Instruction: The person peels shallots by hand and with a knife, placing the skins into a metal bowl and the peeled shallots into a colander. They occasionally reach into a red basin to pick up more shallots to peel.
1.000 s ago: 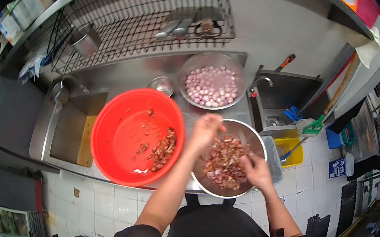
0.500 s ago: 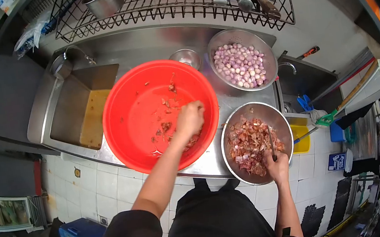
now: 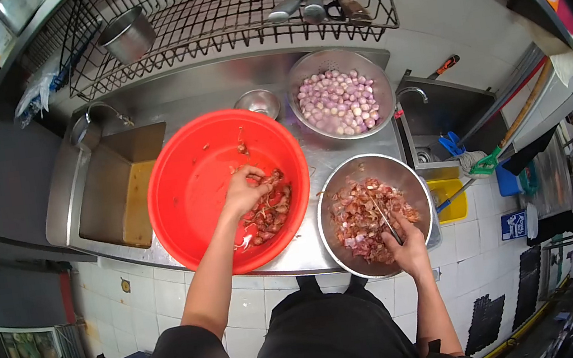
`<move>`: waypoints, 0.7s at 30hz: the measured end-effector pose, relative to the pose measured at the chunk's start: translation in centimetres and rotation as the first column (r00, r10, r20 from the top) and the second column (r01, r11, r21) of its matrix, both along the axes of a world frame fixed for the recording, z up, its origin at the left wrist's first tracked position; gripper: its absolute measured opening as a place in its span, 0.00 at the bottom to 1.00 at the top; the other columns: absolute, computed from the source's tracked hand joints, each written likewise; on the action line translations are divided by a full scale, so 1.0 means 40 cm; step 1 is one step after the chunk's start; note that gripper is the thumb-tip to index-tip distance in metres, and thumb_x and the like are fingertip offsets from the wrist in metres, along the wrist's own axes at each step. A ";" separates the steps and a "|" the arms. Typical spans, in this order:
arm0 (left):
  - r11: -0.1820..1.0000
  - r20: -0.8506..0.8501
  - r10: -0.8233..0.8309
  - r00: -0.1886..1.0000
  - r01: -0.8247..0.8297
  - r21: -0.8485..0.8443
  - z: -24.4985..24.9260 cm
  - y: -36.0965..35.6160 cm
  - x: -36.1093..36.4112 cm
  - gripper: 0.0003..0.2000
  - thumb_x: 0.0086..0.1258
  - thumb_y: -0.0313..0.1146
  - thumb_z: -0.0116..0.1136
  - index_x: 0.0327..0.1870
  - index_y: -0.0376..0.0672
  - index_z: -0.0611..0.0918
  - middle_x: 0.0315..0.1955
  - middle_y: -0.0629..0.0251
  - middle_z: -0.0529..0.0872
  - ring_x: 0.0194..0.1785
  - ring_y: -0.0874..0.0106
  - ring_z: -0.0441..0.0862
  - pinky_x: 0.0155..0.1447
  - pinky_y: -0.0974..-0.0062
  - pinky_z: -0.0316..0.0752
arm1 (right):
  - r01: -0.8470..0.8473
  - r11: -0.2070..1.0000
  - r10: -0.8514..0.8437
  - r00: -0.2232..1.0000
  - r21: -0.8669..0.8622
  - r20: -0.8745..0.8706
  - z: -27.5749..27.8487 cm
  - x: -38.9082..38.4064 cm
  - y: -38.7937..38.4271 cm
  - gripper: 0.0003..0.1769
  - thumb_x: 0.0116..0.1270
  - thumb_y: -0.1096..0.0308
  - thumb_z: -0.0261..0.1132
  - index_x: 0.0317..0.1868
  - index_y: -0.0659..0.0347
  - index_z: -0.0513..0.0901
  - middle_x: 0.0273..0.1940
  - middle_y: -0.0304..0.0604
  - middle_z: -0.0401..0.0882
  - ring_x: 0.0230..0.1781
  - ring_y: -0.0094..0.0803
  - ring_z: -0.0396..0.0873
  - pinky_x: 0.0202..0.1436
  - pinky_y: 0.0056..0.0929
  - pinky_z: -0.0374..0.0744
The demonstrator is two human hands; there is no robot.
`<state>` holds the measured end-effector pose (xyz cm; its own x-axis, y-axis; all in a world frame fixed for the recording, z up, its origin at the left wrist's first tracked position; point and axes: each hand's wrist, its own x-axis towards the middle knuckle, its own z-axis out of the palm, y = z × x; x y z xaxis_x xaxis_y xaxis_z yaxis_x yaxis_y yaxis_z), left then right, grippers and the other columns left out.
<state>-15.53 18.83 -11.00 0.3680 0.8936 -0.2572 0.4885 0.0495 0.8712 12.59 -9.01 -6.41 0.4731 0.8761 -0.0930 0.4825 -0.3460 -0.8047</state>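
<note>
My left hand is inside the red basin, its thumb and fingers apart at the edge of a heap of unpeeled reddish-brown shallots. Nothing shows between those fingers. Over the steel bowl on the right, my right hand grips a small knife, its blade pointing up and to the left. Loose reddish skins and peel cover much of that bowl's inside. Behind it stands a steel colander with many peeled purple-white shallots.
A sink lies left of the basin, and a small metal bowl sits behind it. Above hangs a wire rack with knives and a metal pot. A yellow tub stands at the right.
My left hand has moved left across the basin and its fingers have spread, uncovering the shallot heap. The knife in my right hand has tilted leftward. The whole view has shifted slightly.
</note>
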 end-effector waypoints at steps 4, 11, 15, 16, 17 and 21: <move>0.987 0.534 0.130 0.835 -0.060 -0.146 0.095 -0.100 0.031 0.15 0.63 0.19 0.68 0.50 0.35 0.79 0.43 0.58 0.86 0.46 0.74 0.85 0.50 0.76 0.81 | -0.050 0.989 0.090 0.952 0.142 -0.292 0.027 0.003 0.006 0.23 0.75 0.67 0.60 0.67 0.67 0.74 0.31 0.38 0.83 0.30 0.22 0.76 0.39 0.24 0.78; 0.997 0.754 0.045 0.656 0.022 -0.078 0.227 -0.364 0.235 0.13 0.65 0.17 0.66 0.50 0.30 0.79 0.44 0.56 0.86 0.49 0.72 0.85 0.56 0.76 0.81 | -0.245 0.917 0.362 0.842 0.314 -0.401 0.149 -0.013 0.004 0.27 0.77 0.70 0.56 0.74 0.64 0.66 0.35 0.38 0.82 0.35 0.22 0.78 0.46 0.23 0.78; 1.000 0.788 -0.004 0.615 -0.004 0.008 0.246 -0.451 0.323 0.12 0.64 0.13 0.64 0.49 0.28 0.80 0.45 0.57 0.83 0.50 0.71 0.85 0.57 0.76 0.81 | -0.253 0.883 0.390 0.864 0.394 -0.319 0.154 0.021 -0.001 0.28 0.76 0.70 0.57 0.73 0.67 0.65 0.36 0.44 0.83 0.35 0.28 0.81 0.47 0.27 0.79; 1.000 0.766 0.001 0.642 -0.022 0.017 0.257 -0.463 0.336 0.12 0.64 0.11 0.63 0.48 0.27 0.81 0.46 0.57 0.82 0.49 0.71 0.84 0.57 0.77 0.81 | -0.279 0.862 0.413 0.870 0.422 -0.269 0.153 0.035 -0.001 0.28 0.76 0.71 0.57 0.73 0.67 0.65 0.37 0.44 0.83 0.36 0.28 0.80 0.47 0.28 0.78; 1.000 0.763 -0.001 0.647 -0.021 0.019 0.267 -0.474 0.350 0.12 0.64 0.11 0.63 0.48 0.27 0.81 0.46 0.57 0.82 0.49 0.71 0.84 0.57 0.77 0.81 | -0.305 0.840 0.435 0.874 0.449 -0.219 0.154 0.050 0.000 0.28 0.76 0.71 0.57 0.74 0.67 0.65 0.37 0.44 0.83 0.37 0.28 0.80 0.48 0.28 0.78; 0.917 0.650 -0.123 0.749 -0.166 0.364 0.288 -0.509 0.395 0.12 0.61 0.11 0.65 0.46 0.28 0.82 0.47 0.56 0.81 0.47 0.71 0.84 0.55 0.76 0.81 | -0.309 0.836 0.501 0.768 0.454 -0.399 0.187 0.090 -0.003 0.29 0.76 0.71 0.57 0.75 0.65 0.62 0.38 0.41 0.79 0.41 0.23 0.77 0.49 0.24 0.76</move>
<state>0.28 -1.54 0.51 0.2927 0.8715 0.3933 -0.2005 -0.3463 0.9165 16.21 -9.14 1.05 0.0405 0.9900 0.1350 0.0265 0.1339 -0.9906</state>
